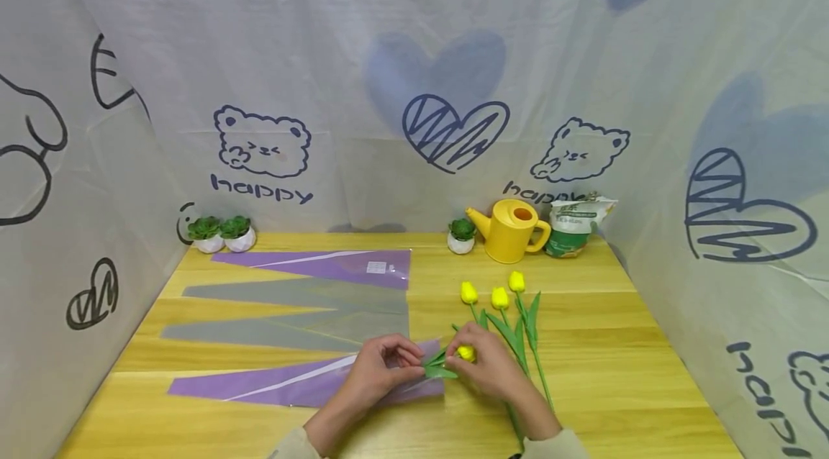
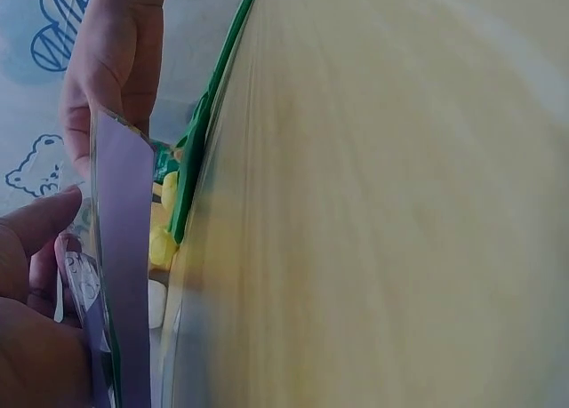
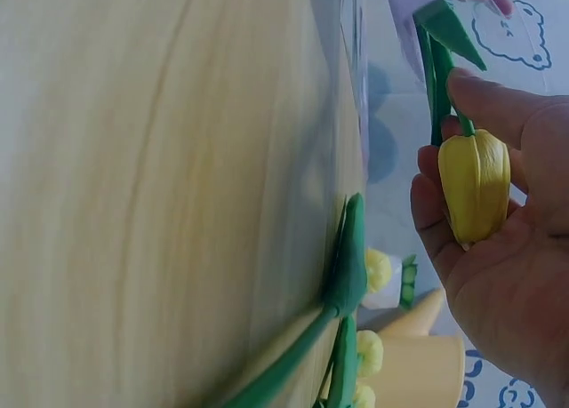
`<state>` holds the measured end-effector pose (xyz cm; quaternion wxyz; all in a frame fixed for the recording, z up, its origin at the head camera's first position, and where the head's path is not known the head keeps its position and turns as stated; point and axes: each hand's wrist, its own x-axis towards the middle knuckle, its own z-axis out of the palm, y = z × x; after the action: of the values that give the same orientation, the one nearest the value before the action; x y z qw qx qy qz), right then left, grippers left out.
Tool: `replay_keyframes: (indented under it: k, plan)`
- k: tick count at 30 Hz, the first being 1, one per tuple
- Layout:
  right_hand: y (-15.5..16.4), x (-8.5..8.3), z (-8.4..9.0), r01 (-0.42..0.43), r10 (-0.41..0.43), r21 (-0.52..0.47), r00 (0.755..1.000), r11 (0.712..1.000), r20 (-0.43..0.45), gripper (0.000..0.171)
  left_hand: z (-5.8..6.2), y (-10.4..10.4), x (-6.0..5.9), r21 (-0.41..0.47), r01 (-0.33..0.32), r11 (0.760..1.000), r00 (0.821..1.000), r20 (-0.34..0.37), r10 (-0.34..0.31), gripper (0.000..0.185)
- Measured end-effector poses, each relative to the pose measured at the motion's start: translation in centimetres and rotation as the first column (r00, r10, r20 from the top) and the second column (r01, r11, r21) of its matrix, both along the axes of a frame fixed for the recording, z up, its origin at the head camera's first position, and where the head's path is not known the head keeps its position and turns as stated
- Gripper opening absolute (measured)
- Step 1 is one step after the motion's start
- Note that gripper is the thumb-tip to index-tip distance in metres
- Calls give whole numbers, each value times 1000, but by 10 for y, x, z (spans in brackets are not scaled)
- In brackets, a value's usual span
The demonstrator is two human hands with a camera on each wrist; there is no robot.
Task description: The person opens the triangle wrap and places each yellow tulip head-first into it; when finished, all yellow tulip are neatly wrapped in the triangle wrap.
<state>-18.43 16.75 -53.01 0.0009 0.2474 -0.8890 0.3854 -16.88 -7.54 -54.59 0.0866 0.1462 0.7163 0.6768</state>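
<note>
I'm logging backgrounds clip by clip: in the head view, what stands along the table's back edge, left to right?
Leftmost potted succulent → second potted succulent → third potted succulent → yellow watering can → green-and-white bag.

"That bright yellow artificial tulip point(image 3: 476, 190) has a green stem and green leaves."

"And the tapered purple plastic sleeve point(image 1: 307, 388) carries a slanting white stripe, while the two tapered translucent sleeves point(image 1: 291, 328) look grey."

"Yellow again on the spouted watering can point(image 1: 501, 237), and on the wood-grained bench point(image 1: 615, 373)."

"Behind, the white cloth backdrop point(image 1: 337, 49) is printed with pale blue hearts and dark blue line-drawn bears."
</note>
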Motion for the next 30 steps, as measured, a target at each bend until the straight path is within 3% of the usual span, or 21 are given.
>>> replay_keyframes:
  k: [18,24,30]
  plan:
    - [-20,3,-7,-1,2,-2,999,1000,50,16,-2,1,-2,27,13,1000,1000,-4,-13,23]
    - [-15,3,-11,-10,10,0,996,1000,88,9,-4,0,-3,25,13,1000,1000,-9,-13,23]
    - [-3,4,-11,-12,12,1,996,1000,87,18,-7,0,-4,10,7,1000,1000,-10,-7,22]
